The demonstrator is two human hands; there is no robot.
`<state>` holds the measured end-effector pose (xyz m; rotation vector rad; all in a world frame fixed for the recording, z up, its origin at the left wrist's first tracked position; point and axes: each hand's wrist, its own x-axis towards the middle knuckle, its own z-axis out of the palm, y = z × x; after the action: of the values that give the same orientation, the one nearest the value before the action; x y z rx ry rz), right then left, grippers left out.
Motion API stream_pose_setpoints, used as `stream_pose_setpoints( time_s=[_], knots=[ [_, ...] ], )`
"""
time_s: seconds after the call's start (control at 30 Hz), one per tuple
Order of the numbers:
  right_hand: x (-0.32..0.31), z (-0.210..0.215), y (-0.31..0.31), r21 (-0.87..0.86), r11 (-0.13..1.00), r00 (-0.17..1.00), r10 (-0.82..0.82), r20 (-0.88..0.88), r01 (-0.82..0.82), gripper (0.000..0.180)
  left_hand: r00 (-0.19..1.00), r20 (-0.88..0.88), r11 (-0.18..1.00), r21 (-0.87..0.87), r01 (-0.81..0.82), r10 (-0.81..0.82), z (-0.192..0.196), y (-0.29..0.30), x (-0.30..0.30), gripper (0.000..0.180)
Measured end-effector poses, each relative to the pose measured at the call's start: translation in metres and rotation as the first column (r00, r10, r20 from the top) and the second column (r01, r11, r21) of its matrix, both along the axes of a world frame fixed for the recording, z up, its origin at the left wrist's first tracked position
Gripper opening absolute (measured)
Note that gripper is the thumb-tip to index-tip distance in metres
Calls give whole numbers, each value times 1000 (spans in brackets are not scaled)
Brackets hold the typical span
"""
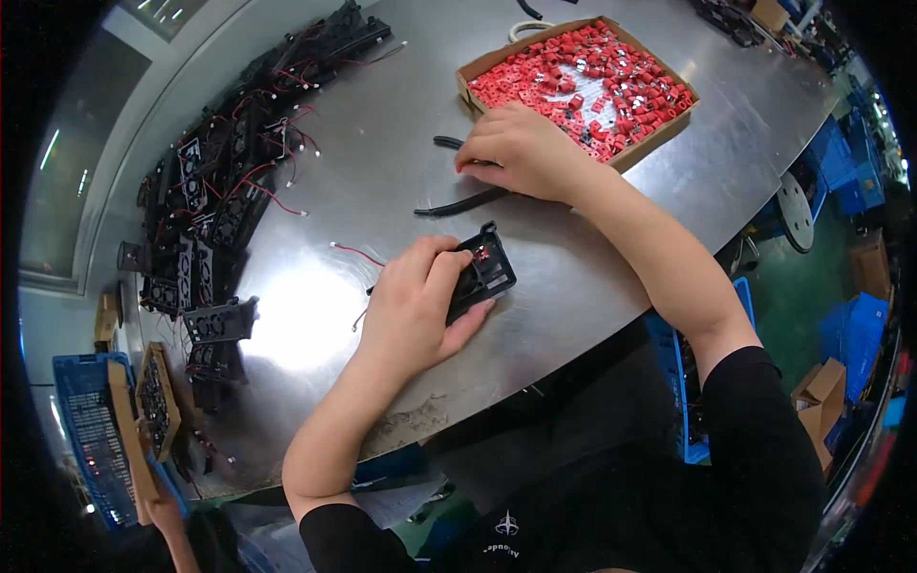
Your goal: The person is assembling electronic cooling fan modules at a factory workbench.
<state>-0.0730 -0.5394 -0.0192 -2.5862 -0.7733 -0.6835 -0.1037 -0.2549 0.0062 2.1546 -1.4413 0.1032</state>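
Observation:
My left hand (415,301) is closed round a black plastic housing (495,277) on the metal table, thumb and fingers on either side. A small red piece (481,253) shows inside the housing near my fingertip. A thin red wire (358,253) with a white connector sticks out beyond the hand. My right hand (516,153) hovers by the near left corner of a cardboard box (650,145) of small red plastic parts (621,67). Its fingers are pinched together; what they hold, if anything, is hidden. Under it lies a black tube (463,205), partly covered.
Along the table's left side (287,229) stand several black housings (229,220) with red wires and white connectors. At lower left a co-worker's hand (164,511) is by a cardboard tray (134,439) and a blue crate (86,430). More blue crates (855,162) stand at right.

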Motion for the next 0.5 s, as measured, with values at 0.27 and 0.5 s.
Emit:
stream_pose_setpoints(
  time_s=[0.27, 0.5],
  knots=[
    [-7, 6, 3, 39, 999, 989, -12, -150, 18, 13, 1000, -9, 1000, 3, -6, 6, -2, 2, 1, 52],
    [-3, 4, 7, -27, 999, 970, -26, -241, 20, 14, 1000, -16, 1000, -16, -21, 21, -7, -1, 1, 52]
  ],
)
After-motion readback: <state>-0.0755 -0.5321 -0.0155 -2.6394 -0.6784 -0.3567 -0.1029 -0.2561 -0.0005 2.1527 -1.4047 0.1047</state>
